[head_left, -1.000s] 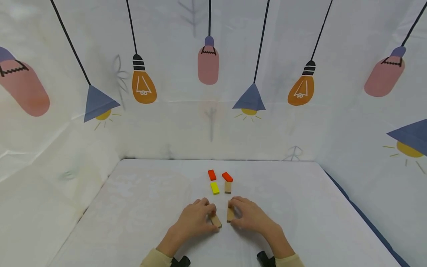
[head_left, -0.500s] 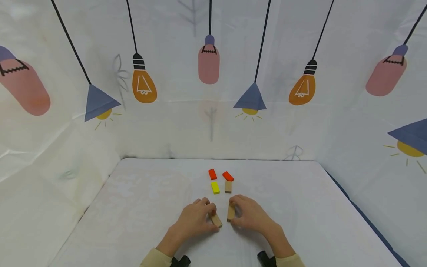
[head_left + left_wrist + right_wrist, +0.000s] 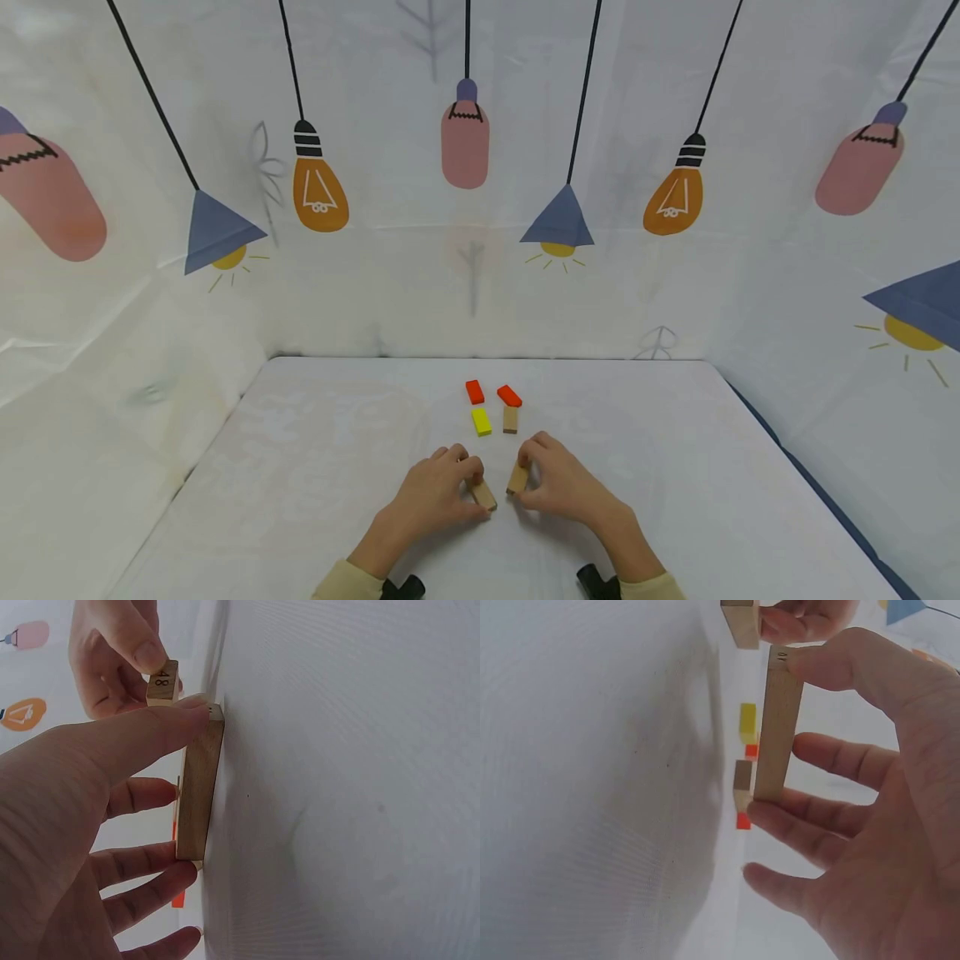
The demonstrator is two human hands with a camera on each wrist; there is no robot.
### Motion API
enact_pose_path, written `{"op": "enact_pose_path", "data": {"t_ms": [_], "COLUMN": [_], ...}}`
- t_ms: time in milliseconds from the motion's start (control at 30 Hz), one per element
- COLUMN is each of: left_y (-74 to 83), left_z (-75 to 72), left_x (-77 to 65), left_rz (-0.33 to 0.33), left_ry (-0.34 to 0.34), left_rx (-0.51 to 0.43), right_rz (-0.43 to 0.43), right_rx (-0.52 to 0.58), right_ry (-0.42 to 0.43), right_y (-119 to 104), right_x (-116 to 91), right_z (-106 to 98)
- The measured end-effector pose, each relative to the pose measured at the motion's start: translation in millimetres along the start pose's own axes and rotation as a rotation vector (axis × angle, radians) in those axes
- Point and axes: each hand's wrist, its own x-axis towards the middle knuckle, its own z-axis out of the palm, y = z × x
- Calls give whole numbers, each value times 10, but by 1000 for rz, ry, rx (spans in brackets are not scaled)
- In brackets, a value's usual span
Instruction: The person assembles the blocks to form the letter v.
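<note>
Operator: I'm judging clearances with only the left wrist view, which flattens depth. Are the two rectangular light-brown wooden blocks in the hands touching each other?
Observer: No. In the head view, a strip of the white table shows between the first light-brown wooden block, in the left hand, and the second light-brown wooden block, in the right hand.

Operator: I see bits of red past the hands. Any yellow out there?

Observer: Yes, the head view shows one yellow rectangular block lying on the table beyond the hands.

Operator: How is the right hand's block held at its far end?

Observer: The right wrist view shows a fingertip at that end, opposite the thumb.
</note>
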Motion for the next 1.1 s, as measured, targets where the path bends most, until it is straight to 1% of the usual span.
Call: {"op": "enact_pose_path", "data": {"t_ms": [333, 700, 1100], "left_y": [-33, -46, -41], "left_z": [30, 33, 17], "left_x": [7, 17, 18], "left_rz": [-2, 2, 3], "left_ry": [1, 6, 3], "left_rx": [8, -2, -4], "right_rz": [3, -2, -3], "right_rx": [-13, -18, -57], "right_ry": [19, -28, -24], "right_y": [-35, -74, -87], "right_x": [-15, -29, -21], "right_z": [24, 34, 92]}}
